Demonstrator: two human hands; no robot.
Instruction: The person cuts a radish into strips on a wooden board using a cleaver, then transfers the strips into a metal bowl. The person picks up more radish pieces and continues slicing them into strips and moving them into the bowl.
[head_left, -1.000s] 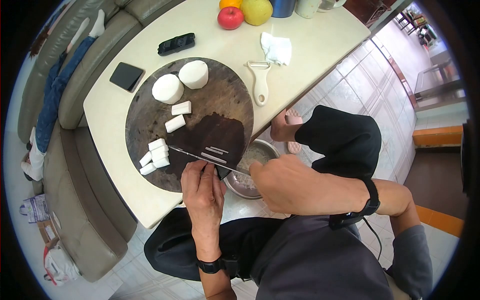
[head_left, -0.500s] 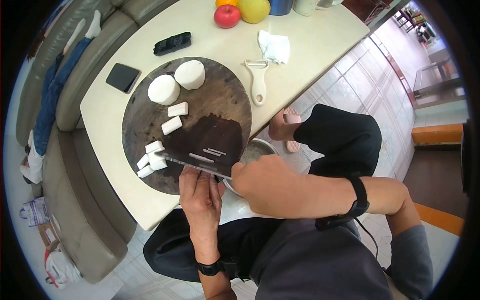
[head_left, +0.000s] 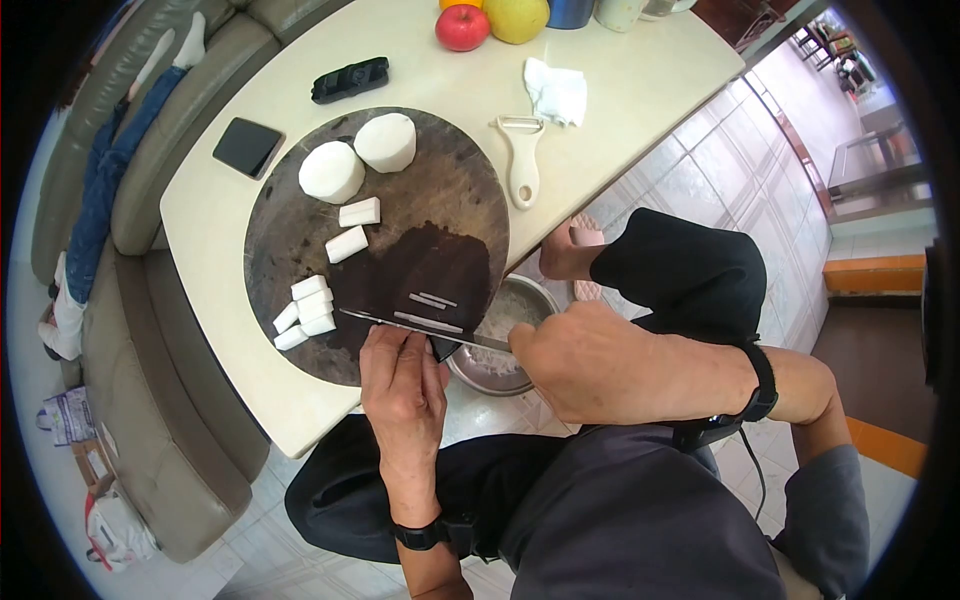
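My right hand [head_left: 580,362] is closed round the handle of a kitchen knife [head_left: 485,341]. Its blade lies across the near part of a round wooden chopping board [head_left: 440,185], seen nearly edge-on. Just behind the blade, my left hand [head_left: 402,375] has its bent fingers pressed together at the board's near edge; whatever they hold is hidden. Thin white strips [head_left: 430,322] lie beyond the blade on a wet dark patch. Several cut white radish-like blocks [head_left: 312,303] are grouped on the left, two more blocks [head_left: 347,244] lie farther up, and two thick rounds [head_left: 332,172] stand at the back.
A metal bowl [head_left: 535,290] sits below the table edge. On the table [head_left: 225,330] are a peeler [head_left: 524,170], white cloth [head_left: 556,92], phone [head_left: 248,147], black object [head_left: 350,80] and fruit [head_left: 462,27]. Another person's legs [head_left: 130,150] rest on the sofa [head_left: 165,410].
My right hand and the knife have shifted to the right, drawing the blade tip away from the grouped blocks. My left hand stays in nearly the same place. The view has shifted slightly.
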